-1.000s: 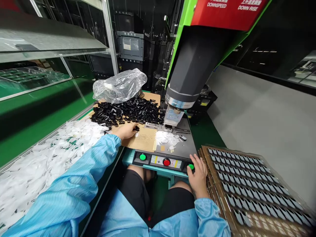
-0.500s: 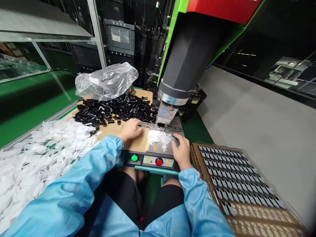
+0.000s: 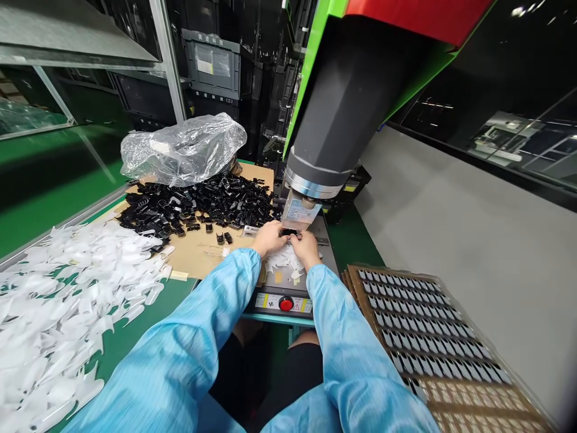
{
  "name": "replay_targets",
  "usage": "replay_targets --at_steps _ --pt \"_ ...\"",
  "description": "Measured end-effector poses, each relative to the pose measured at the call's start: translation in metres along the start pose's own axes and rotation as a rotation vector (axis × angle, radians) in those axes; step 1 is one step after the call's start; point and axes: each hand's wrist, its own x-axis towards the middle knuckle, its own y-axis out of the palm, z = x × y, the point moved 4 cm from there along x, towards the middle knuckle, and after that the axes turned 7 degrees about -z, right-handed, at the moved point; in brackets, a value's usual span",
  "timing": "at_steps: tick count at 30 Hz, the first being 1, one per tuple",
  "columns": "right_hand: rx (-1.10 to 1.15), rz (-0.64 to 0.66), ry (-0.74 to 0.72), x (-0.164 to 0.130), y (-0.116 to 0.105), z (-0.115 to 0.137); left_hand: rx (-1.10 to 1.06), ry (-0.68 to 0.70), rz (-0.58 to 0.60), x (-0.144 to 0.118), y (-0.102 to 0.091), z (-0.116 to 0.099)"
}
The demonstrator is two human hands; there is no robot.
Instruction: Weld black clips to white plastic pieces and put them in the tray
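Note:
My left hand (image 3: 268,238) and my right hand (image 3: 305,245) meet at the fixture under the press head (image 3: 301,210) of the green and grey machine (image 3: 342,108). Between their fingertips sits a small black plastic part (image 3: 289,232), and both hands pinch at it. A heap of the same black parts (image 3: 198,204) lies on a cardboard sheet (image 3: 202,252) just to the left. A few white pieces (image 3: 285,262) lie on the machine plate below my hands. Both arms wear light blue sleeves.
A red button (image 3: 286,304) sits on the machine's front panel. Many white plastic pieces (image 3: 58,282) cover the green bench at left. A crumpled clear bag (image 3: 184,150) lies behind the black heap. Stacked trays of small parts (image 3: 428,337) stand at right.
My right hand left the green button at the panel's right and moved up to the fixture. My left hand moved right from the cardboard to meet it under the press head.

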Motion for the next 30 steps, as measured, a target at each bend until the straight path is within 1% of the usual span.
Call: replay_targets --at_steps 3,6,8,9,11,13,15,17,20,23,26,30 --pt "0.163 -0.047 0.092 -0.003 -0.002 0.001 -0.102 -0.023 -0.027 -0.001 -0.001 -0.004" --pt "0.422 -0.119 0.153 -0.017 -0.01 0.002 -0.196 -0.08 -0.081 -0.019 -0.001 -0.008" --pt "0.629 -0.155 0.182 -0.036 -0.017 0.001 -0.311 -0.147 -0.091 -0.044 0.001 -0.011" --pt "0.724 -0.167 0.2 -0.049 -0.021 0.0 -0.417 -0.196 -0.083 -0.06 0.002 -0.013" --pt "0.87 -0.173 0.231 -0.082 -0.028 -0.001 -0.702 -0.315 -0.053 -0.095 0.006 -0.019" --pt "0.963 -0.153 0.237 -0.121 -0.036 0.0 -0.944 -0.406 -0.035 -0.132 0.007 -0.029" --pt "1.015 -0.127 0.233 -0.161 -0.044 0.004 -1.058 -0.445 -0.034 -0.165 0.006 -0.04" --pt "1.039 -0.097 0.229 -0.195 -0.052 0.008 -1.105 -0.478 -0.031 -0.192 0.004 -0.05" --pt "1.046 -0.067 0.225 -0.229 -0.063 0.012 -1.126 -0.505 -0.002 -0.22 0.003 -0.062" --pt "1.026 -0.077 0.238 -0.247 -0.072 0.008 -1.148 -0.524 0.04 -0.236 0.008 -0.07" --pt "0.988 -0.099 0.237 -0.256 -0.078 0.002 -1.164 -0.554 0.08 -0.244 0.014 -0.074" --pt "0.96 -0.099 0.222 -0.264 -0.083 -0.001 -1.152 -0.542 0.072 -0.25 0.019 -0.074"
